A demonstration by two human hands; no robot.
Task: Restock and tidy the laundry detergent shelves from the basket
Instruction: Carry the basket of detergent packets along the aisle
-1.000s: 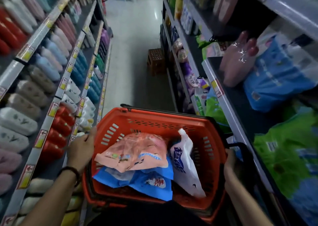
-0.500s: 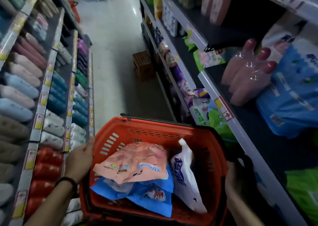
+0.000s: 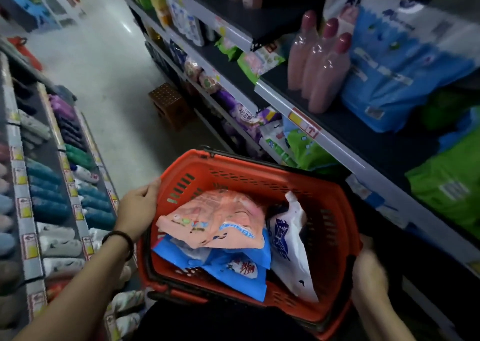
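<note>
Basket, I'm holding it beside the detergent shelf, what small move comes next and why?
Probably set the basket down: the left hand and right hand are both on it, so neither is free to lift the pink bag on top toward the shelf.

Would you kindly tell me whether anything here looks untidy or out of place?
Yes. On the right, below the grey shelf rail, the green and white plastic pouches lie heaped at mixed angles rather than in rows. In the orange plastic basket, the white spouted pouch stands on edge while the pink pouch lies flat.
</note>
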